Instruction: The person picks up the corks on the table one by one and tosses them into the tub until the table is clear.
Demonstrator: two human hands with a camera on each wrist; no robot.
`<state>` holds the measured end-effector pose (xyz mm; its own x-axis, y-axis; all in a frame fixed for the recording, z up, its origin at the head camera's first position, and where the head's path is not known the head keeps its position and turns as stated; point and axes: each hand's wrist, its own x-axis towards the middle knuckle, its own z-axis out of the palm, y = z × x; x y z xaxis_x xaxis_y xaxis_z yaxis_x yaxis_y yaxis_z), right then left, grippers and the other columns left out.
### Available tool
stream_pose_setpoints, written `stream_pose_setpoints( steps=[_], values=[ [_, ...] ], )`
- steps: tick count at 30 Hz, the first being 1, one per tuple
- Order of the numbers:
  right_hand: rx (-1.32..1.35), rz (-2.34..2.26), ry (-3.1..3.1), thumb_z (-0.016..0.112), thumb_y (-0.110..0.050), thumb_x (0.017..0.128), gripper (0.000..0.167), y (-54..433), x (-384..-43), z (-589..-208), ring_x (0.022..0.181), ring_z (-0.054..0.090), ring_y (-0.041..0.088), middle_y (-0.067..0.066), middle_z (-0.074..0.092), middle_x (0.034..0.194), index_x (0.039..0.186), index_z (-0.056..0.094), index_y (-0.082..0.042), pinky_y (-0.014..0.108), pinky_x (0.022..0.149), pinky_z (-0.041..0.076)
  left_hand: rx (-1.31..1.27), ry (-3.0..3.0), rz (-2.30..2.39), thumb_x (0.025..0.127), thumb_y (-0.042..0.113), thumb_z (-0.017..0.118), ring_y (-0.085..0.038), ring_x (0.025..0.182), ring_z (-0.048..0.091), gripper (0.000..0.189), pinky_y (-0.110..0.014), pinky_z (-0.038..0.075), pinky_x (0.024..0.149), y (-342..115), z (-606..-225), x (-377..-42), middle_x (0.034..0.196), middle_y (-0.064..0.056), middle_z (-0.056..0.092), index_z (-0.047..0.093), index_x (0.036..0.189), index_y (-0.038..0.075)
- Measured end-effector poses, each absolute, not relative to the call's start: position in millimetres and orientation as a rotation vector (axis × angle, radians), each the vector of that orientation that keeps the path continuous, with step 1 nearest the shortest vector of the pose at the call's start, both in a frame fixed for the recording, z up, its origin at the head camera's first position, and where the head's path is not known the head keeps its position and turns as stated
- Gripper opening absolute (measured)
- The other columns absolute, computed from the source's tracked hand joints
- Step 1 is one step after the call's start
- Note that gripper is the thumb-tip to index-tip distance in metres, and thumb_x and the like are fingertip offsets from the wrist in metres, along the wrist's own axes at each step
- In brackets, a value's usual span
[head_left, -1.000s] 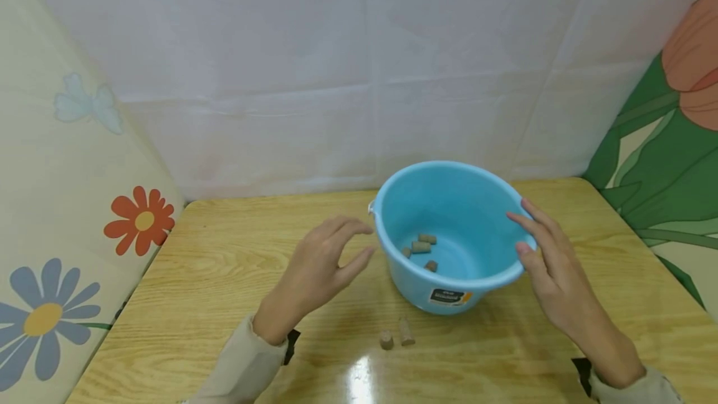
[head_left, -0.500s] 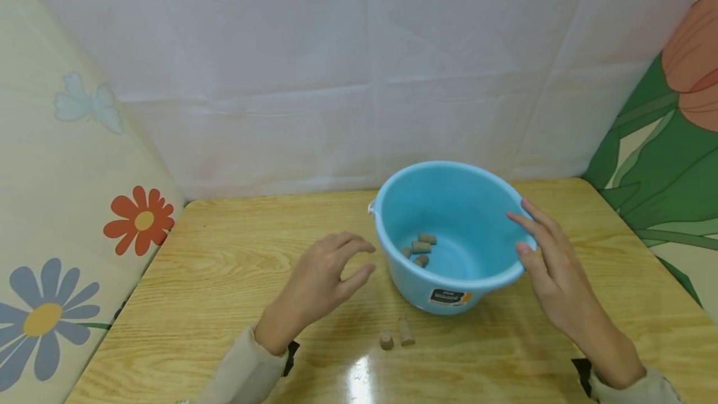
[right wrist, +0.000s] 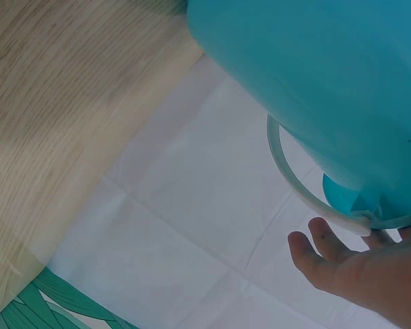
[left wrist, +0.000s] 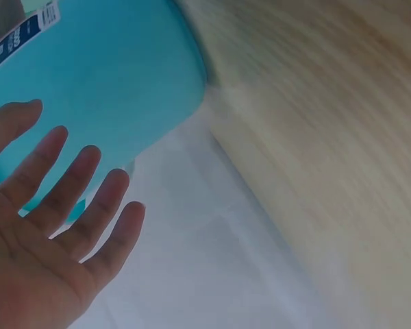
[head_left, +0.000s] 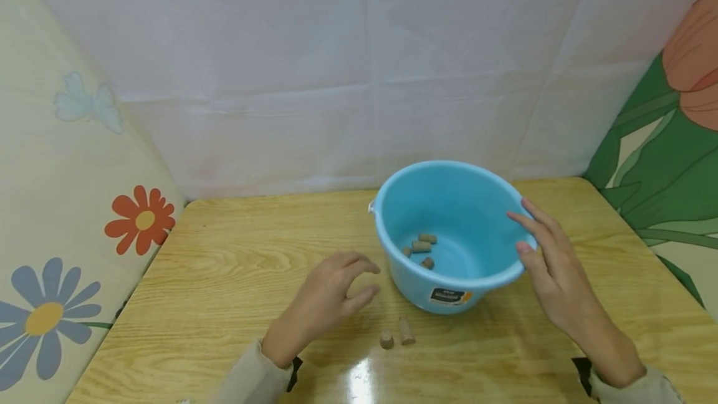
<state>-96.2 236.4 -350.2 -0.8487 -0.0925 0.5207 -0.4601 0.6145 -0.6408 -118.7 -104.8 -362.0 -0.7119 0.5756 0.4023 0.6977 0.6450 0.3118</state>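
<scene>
A light blue plastic bucket (head_left: 449, 217) stands on the wooden table, several small corks (head_left: 421, 246) lying on its bottom. My right hand (head_left: 561, 273) holds the bucket's right rim, thumb and fingertips over the edge. In the right wrist view, two fingers (right wrist: 320, 257) hang outside the rim beside the pale bail handle (right wrist: 294, 178). My left hand (head_left: 331, 295) hovers left of the bucket, fingers loosely bent, palm toward it and nothing held. Two more corks lie on the table in front of the bucket: a short one (head_left: 386, 339) and a longer one (head_left: 406, 331).
The wooden table (head_left: 224, 279) ends at a white cloth backdrop (head_left: 280, 80). Flower-patterned panels flank it, one on the left (head_left: 67, 173) and one on the right (head_left: 667, 192). A label (head_left: 447, 296) sits on the bucket's front.
My left hand has come down and nearer, along the bucket's left side. One cork at the bottom of the bucket has rolled about. My right hand has stayed on the rim.
</scene>
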Motion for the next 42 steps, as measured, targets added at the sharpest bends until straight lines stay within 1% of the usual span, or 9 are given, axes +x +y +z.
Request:
stream_pose_setpoints(
  steps=[5,8,15,22,26,31,36,39,42],
  values=[
    [0.441,1.134,-2.399,0.045,-0.009,0.101,0.044,237,-97,-350,0.148,0.019,0.001,0.013,0.027,0.162,0.146,0.048,-0.01,0.069,0.113,0.018,-1.04,-2.642,-0.657,0.087,0.03,0.075,-0.016,0.107,0.066,0.025,-0.033,0.055,0.095,-102,-369,-116,0.112,0.001,0.072,0.073,0.108,0.016],
    [0.44,1.132,-2.4,0.045,-0.009,0.101,0.044,237,-97,-350,0.148,0.019,0.001,0.013,0.027,0.162,0.145,0.049,-0.01,0.07,0.112,0.018,-1.053,-2.669,-0.665,0.088,0.031,0.075,-0.015,0.107,0.065,0.025,-0.033,0.056,0.094,-100,-373,-115,0.113,0.001,0.071,0.073,0.108,0.016],
    [0.442,1.134,-2.407,0.045,-0.009,0.102,0.044,237,-98,-349,0.15,0.021,0.015,0.012,0.027,0.162,0.145,0.049,-0.01,0.072,0.112,0.018,-1.083,-2.746,-0.653,0.088,0.031,0.074,-0.017,0.11,0.065,0.027,-0.036,0.054,0.097,-98,-378,-111,0.116,0.0,0.07,0.072,0.111,0.016],
    [0.448,1.128,-2.403,0.045,-0.009,0.101,0.044,236,-99,-349,0.148,0.019,0.001,0.012,0.027,0.162,0.145,0.049,-0.009,0.072,0.112,0.019,-1.115,-2.815,-0.654,0.087,0.031,0.075,-0.016,0.112,0.064,0.03,-0.035,0.053,0.099,-97,-382,-108,0.12,-0.001,0.069,0.071,0.114,0.016],
    [0.449,1.123,-2.402,0.045,-0.009,0.101,0.044,236,-98,-349,0.147,0.019,0.0,0.013,0.027,0.162,0.145,0.049,-0.009,0.071,0.112,0.019,-1.15,-2.845,-0.648,0.087,0.032,0.075,-0.016,0.113,0.063,0.032,-0.035,0.052,0.1,-96,-385,-107,0.121,-0.001,0.069,0.071,0.115,0.017],
    [0.443,1.118,-2.405,0.045,-0.009,0.101,0.044,236,-98,-350,0.147,0.02,-0.001,0.013,0.028,0.162,0.145,0.049,-0.01,0.071,0.112,0.019,-1.162,-2.964,-0.659,0.087,0.039,0.074,-0.017,0.119,0.058,0.034,-0.039,0.049,0.104,-95,-386,-105,0.126,0.001,0.066,0.071,0.116,0.02],
    [0.443,1.122,-2.408,0.045,-0.009,0.102,0.044,236,-97,-350,0.147,0.019,0.0,0.011,0.027,0.162,0.145,0.049,-0.01,0.072,0.112,0.019,-1.163,-3.05,-0.64,0.085,0.046,0.073,-0.018,0.123,0.055,0.033,-0.041,0.047,0.105,-95,-386,-104,0.13,0.002,0.064,0.073,0.11,0.024],
    [0.441,1.129,-2.407,0.045,-0.009,0.102,0.044,237,-97,-350,0.148,0.019,0.001,0.009,0.026,0.163,0.145,0.049,-0.01,0.073,0.112,0.018,-1.178,-3.062,-0.618,0.085,0.048,0.073,-0.018,0.123,0.055,0.032,-0.041,0.047,0.104,-96,-387,-104,0.129,0.003,0.064,0.074,0.107,0.025],
    [0.443,1.131,-2.404,0.045,-0.009,0.101,0.044,237,-97,-350,0.148,0.019,0.001,0.01,0.026,0.163,0.145,0.049,-0.01,0.072,0.112,0.018,-1.183,-3.061,-0.622,0.085,0.047,0.073,-0.017,0.121,0.056,0.03,-0.039,0.047,0.102,-96,-389,-104,0.128,0.003,0.065,0.075,0.105,0.026]
  ],
)
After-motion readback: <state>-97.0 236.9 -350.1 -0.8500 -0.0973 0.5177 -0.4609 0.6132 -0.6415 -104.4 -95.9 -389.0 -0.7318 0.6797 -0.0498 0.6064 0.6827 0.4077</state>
